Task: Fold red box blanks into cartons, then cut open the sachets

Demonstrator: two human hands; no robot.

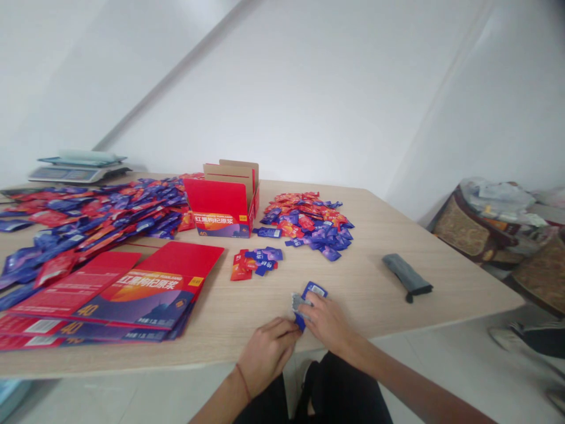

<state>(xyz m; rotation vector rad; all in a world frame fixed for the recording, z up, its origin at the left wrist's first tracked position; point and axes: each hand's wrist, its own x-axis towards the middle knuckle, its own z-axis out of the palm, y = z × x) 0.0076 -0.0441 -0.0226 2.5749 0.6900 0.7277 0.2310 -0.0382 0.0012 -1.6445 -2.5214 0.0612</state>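
A blue sachet [316, 288] lies near the table's front edge, partly covered by my hands. My right hand [330, 323] presses a crumpled grey cloth [298, 302] onto it, fingers bent over the cloth. At the sachet's lower end, the closed fingers of my left hand [270, 348] pinch its corner. Just beyond is a small group of red and blue sachets [265, 259]. Behind that group, a larger heap of mixed sachets [309, 221] spreads beside an upright, open red carton [220, 206].
Flattened red and purple cartons [154, 282] are stacked at the left front. A long pile of sachets [110, 212] lies behind them, with a scale [79, 171] at the back. To the right rests a grey pouch [406, 275]. Filled bags [494, 218] stand past the table's right edge.
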